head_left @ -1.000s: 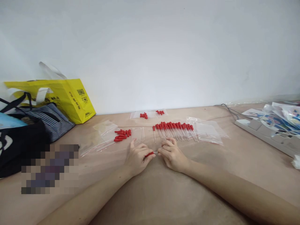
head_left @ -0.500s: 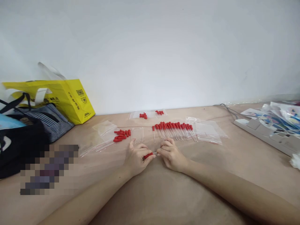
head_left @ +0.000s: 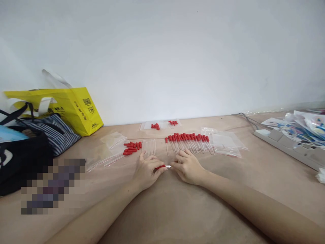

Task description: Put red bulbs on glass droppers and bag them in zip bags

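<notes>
while the left hand [head_left: 148, 171] pinches a red rubbery bulb [head_left: 159, 167] between thumb and fingers, the right hand [head_left: 189, 168] is clamped by its fingertips on a slim clear tube [head_left: 168, 166] that bridges the small gap between the two hands; bulb and tube lie nearly in line, just above or against the desk [head_left: 162, 210], and which of the two i cannot tell

taking that bridge as the clock's centre, with twelve toward the wall [head_left: 162, 61], loose red bulbs [head_left: 130, 149] lie at ten o'clock, bare tubes [head_left: 149, 146] stand side by side at eleven, and a row of bulb-topped tubes [head_left: 186, 137] fans out at one, with clear plastic bags [head_left: 227, 142] beyond it at two. farther off at twelve, a packet [head_left: 146, 126] has more red pieces on it

the step in hand looks to be the joining of bulb and tube, though how deep the tube sits is hidden. the next move seems to call for a steady push or small twist along the tube's own line, both grips close to the joint, since a sideways bend could snap so thin a piece
</notes>
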A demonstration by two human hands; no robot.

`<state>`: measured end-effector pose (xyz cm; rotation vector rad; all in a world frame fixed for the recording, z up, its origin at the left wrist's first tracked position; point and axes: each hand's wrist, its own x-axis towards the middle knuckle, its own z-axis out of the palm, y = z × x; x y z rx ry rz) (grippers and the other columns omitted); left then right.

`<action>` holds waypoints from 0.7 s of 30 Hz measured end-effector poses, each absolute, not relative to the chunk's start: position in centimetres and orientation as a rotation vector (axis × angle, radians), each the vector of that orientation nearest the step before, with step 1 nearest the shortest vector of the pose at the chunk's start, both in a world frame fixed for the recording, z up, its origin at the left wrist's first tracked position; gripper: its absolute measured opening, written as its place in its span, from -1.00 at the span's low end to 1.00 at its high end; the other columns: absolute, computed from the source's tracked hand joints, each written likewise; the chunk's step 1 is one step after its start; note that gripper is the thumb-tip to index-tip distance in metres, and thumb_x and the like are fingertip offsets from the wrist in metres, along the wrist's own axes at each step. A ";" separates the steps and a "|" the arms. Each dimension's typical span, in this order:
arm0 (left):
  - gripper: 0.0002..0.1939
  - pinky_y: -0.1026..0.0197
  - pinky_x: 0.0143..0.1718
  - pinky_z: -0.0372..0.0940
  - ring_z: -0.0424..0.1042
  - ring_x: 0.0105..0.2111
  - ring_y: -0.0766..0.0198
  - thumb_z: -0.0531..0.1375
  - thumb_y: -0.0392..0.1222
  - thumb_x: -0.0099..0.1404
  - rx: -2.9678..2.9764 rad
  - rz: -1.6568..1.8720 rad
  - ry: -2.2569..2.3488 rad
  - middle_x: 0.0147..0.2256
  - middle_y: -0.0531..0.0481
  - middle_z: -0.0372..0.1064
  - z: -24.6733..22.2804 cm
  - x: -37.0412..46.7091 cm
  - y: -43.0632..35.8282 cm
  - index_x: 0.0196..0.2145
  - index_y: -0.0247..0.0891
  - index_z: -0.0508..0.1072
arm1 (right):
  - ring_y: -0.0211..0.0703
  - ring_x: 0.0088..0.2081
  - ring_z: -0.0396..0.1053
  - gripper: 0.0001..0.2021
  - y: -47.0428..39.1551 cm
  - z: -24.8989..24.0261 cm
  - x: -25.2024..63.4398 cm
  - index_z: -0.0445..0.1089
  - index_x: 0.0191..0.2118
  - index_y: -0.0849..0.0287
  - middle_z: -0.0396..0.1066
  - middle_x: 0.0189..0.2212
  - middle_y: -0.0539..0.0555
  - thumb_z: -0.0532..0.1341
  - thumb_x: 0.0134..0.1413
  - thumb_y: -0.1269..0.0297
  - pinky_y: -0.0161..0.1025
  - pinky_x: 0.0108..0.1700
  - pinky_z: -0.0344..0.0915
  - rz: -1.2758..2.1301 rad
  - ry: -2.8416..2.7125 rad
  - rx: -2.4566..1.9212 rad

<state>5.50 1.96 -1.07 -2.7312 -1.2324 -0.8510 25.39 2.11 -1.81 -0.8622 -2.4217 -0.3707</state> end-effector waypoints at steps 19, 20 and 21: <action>-0.76 0.17 -0.22 0.16 0.30 -0.26 0.16 0.06 -0.01 0.12 -2.542 -0.565 -1.630 -0.33 0.00 0.36 1.9 -6.7 7.7 -0.42 -0.18 0.42 | -0.06 -0.26 0.29 -0.81 8.8 -1.1 19.9 0.31 -0.29 0.24 0.39 -0.36 0.19 0.03 0.00 0.31 -0.18 -0.25 0.00 -0.125 -2.074 -1.833; -0.75 0.17 -0.21 0.16 0.30 -0.26 0.17 0.07 0.01 0.11 -2.590 -0.546 -1.610 -0.32 -0.01 0.36 1.9 -7.3 7.8 -0.42 -0.19 0.41 | -0.06 -0.26 0.29 -0.81 8.8 -1.2 20.1 0.32 -0.31 0.24 0.40 -0.37 0.19 0.02 0.00 0.31 -0.18 -0.25 -0.01 -0.123 -2.078 -1.830; -0.74 0.16 -0.21 0.17 0.31 -0.26 0.16 0.08 0.02 0.09 -2.607 -0.543 -1.610 -0.31 -0.02 0.36 1.9 -7.7 7.9 -0.41 -0.20 0.41 | -0.06 -0.26 0.29 -0.81 8.7 -1.2 20.2 0.33 -0.32 0.24 0.40 -0.37 0.19 0.02 0.00 0.31 -0.18 -0.24 -0.01 -0.120 -2.084 -1.827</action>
